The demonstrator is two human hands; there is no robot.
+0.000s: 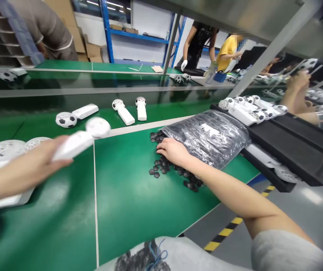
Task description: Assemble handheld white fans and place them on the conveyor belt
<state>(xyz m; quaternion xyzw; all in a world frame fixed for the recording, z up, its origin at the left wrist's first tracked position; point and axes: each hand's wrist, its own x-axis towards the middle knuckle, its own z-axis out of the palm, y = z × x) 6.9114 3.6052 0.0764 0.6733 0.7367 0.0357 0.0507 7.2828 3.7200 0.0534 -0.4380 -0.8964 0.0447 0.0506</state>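
Note:
My left hand (41, 158) is closed around the handle of a white handheld fan (75, 145) with a round head, held above the green work surface and smeared by motion. My right hand (174, 150) lies on a heap of small black pentagon pieces (164, 163), its fingers bent and close together. What sits between those fingertips is hidden. The heap spills from the mouth of a dark clear-plastic bag (209, 135), just right of this hand. Beside my left forearm are several white fans (7, 150) with latticed ball heads, partly covered by the arm.
Three fans with black-and-white football heads, one a football fan (67, 119), lie on the belt beyond. Black trays (293, 139) with more fans (243, 107) stand at right. A slanted metal post (274, 49) rises behind. Co-workers, including a person in yellow (227, 49), work across the line.

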